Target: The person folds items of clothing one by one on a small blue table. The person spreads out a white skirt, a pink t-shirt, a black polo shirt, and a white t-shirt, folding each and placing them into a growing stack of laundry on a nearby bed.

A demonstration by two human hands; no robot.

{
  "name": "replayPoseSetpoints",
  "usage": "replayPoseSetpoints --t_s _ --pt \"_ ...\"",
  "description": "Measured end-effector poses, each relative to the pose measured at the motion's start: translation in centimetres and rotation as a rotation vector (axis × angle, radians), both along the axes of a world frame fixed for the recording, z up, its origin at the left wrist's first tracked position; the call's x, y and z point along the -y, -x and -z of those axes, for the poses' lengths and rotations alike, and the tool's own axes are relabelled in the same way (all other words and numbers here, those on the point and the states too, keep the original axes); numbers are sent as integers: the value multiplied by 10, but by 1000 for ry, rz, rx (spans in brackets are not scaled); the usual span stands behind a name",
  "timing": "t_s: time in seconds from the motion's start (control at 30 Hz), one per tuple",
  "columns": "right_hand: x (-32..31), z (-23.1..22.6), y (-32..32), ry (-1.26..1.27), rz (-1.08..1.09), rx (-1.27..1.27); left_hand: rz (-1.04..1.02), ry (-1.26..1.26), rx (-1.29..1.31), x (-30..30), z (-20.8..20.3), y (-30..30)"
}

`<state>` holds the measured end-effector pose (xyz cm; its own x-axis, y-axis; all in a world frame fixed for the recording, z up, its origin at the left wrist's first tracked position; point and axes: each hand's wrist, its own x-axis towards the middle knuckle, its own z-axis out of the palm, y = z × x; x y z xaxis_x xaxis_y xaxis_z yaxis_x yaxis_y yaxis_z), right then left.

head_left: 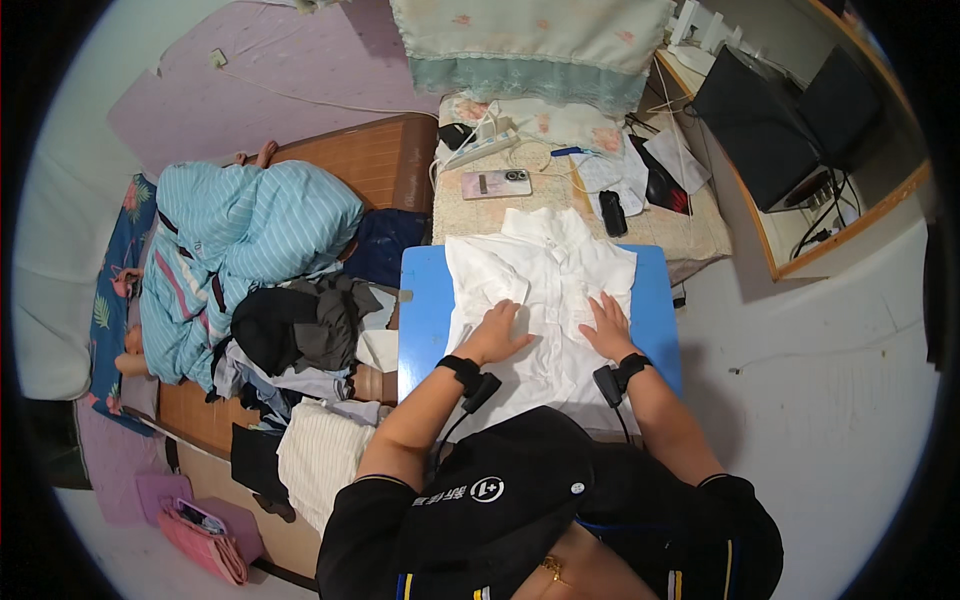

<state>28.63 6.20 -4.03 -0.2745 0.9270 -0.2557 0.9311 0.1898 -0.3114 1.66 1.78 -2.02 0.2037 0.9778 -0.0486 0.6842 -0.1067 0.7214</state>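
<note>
— Item one, the board?

— Blue board (425, 310), shown as bare strips along its left and right edges. A white shirt (545, 290) lies flat across the middle, collar at the far edge, hem toward the person.

— Hands?

— Left hand (497, 330) flat on the shirt's left half, fingers spread and released, gripping nothing. Right hand (607, 325) flat on the right half, fingers likewise extended. A black wrist strap on each arm.

— Room around it?

— Left: a pile of dark clothes (300, 330) close to the board's edge, a striped blue quilt (240, 240) beyond. Far side: a phone (496, 183) and a black remote (612, 212) on a beige cloth, just past the collar. Right: open pale floor (830, 400).
</note>
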Motion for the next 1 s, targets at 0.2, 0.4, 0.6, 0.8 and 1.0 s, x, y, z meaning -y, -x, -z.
replayPoseSetpoints --t_s 0.2,0.4,0.6,0.8,1.0 --pt "-13 -8 9 -51 -25 -20 -151 -185 -23 8 -9 53" --pt "-14 -20 38 -224 40 -59 -69 -278 -255 39 13 70" --pt "-41 -18 122 -330 -32 -488 -81 -192 -272 49 19 67" --pt "-65 15 150 -178 -25 -360 -52 -193 -340 65 17 55" --pt "-73 3 140 -208 1 -195 -40 -152 -391 64 11 58"
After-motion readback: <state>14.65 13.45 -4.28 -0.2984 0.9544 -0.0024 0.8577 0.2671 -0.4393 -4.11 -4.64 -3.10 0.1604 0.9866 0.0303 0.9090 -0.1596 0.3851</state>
